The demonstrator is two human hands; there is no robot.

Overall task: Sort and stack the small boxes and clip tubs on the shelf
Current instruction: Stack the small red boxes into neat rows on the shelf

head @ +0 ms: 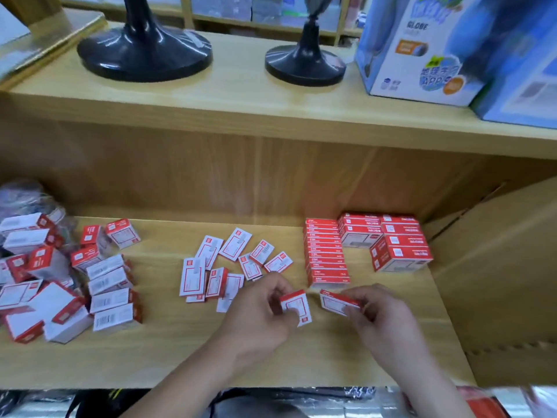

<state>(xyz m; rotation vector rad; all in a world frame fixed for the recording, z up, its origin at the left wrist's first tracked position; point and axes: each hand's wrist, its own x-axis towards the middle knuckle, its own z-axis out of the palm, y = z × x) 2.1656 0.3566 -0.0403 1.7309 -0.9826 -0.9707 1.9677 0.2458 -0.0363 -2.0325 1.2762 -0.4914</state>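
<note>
Left hand (262, 315): fingers curled, pinching one small red-and-white box (297, 306), tilted, over the shelf (180, 351). Right hand (382, 318): fingertips pinching a second box (339, 301) by its right end. The two boxes are near each other, not touching. Loose boxes (229, 267) lie at 11 o'clock of the left hand, the lined-up red row (327, 251) at 12 o'clock of the hands, and a jumbled pile (60, 282) at 9 o'clock.
</note>
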